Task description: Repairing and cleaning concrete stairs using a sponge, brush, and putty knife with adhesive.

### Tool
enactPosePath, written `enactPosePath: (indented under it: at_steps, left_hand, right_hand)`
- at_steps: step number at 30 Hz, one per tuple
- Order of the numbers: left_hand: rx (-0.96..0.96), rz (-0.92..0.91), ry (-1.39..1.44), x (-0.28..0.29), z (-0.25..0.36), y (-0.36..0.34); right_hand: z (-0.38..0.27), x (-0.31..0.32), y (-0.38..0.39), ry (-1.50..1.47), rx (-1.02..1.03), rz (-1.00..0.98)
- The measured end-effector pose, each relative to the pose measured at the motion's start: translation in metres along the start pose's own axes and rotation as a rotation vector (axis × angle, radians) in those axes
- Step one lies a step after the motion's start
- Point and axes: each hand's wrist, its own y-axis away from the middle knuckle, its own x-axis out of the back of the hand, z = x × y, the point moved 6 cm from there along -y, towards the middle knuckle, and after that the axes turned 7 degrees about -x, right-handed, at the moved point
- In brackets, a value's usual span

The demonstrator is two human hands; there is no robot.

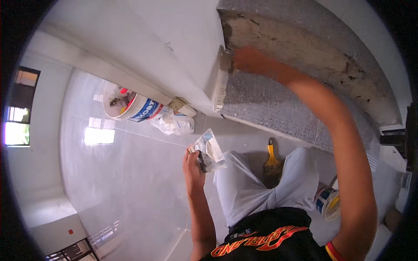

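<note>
My left hand (193,167) grips a crumpled clear plastic bag (212,152) with whitish and dark grey matter in or on it, held above the floor beside my knee. My right arm stretches far forward to the step. There my right hand (249,60) is closed at the inner corner, where the rough, unfinished riser (296,41) meets the white wall. Its fingertips are against a grey, damp-looking patch (227,61) on the wall's end. Whatever they may hold is hidden.
A speckled grey stone tread (270,104) lies below my right arm. On the floor are a brush with a yellow handle (271,152), a white bucket of tools (124,112), a plastic-wrapped package (183,124) and a small bucket (326,202). The white wall (174,52) rises ahead on the left.
</note>
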Motion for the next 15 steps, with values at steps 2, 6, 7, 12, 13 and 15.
enactPosePath:
  at_steps: [2, 6, 7, 12, 13, 15]
  left_hand:
    - [0.039, -0.037, 0.119, -0.004, -0.007, 0.0]
    - [0.132, -0.068, 0.248, -0.022, -0.028, -0.004]
    - [0.185, -0.057, 0.29, -0.013, -0.039, -0.009]
    - [0.167, 0.084, 0.224, 0.003, -0.026, 0.004]
    - [0.005, 0.014, 0.295, -0.014, -0.003, 0.012]
    - [-0.104, -0.021, 0.136, 0.001, 0.019, 0.018]
  right_hand:
    - [-0.023, 0.015, 0.037, 0.129, 0.078, 0.034]
    - [-0.091, 0.054, 0.125, -0.673, 0.235, 0.406]
    - [-0.124, 0.069, 0.148, -0.725, 0.351, 0.433]
    - [-0.115, 0.032, 0.168, -0.465, 0.106, 0.225]
    - [-0.097, 0.023, 0.162, -0.408, 0.057, 0.224]
    - [-0.075, 0.021, 0.138, -0.264, -0.038, 0.188]
